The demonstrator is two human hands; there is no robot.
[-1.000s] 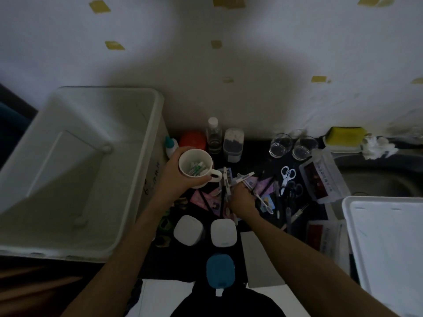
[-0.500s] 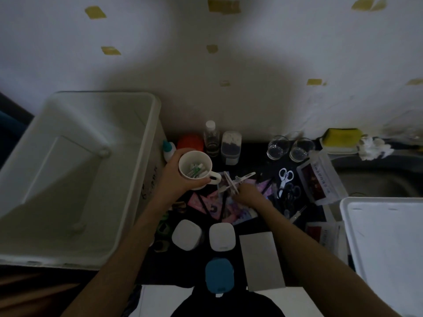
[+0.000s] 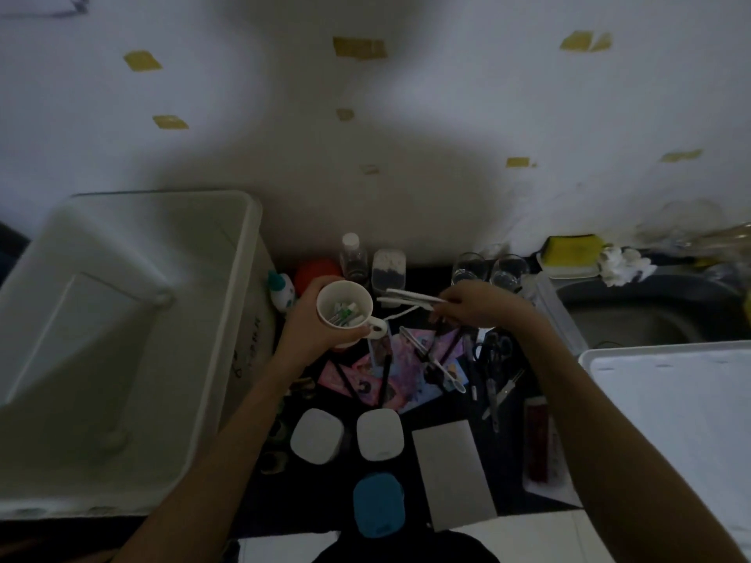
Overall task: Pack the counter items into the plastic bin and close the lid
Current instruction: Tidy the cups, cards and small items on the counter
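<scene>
Left hand (image 3: 313,331) grips a white mug (image 3: 344,307); right hand (image 3: 479,306) pinches a loose bundle of white sticks (image 3: 406,299) just right of its rim. Plastic bin (image 3: 122,351) sits left of both hands, open. Risk: sticks splay, miss the mug, scatter.

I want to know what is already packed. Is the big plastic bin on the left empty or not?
Empty, as far as visible. The plastic bin shows only its bare white inside, and the mug is outside it in the left hand.
</scene>
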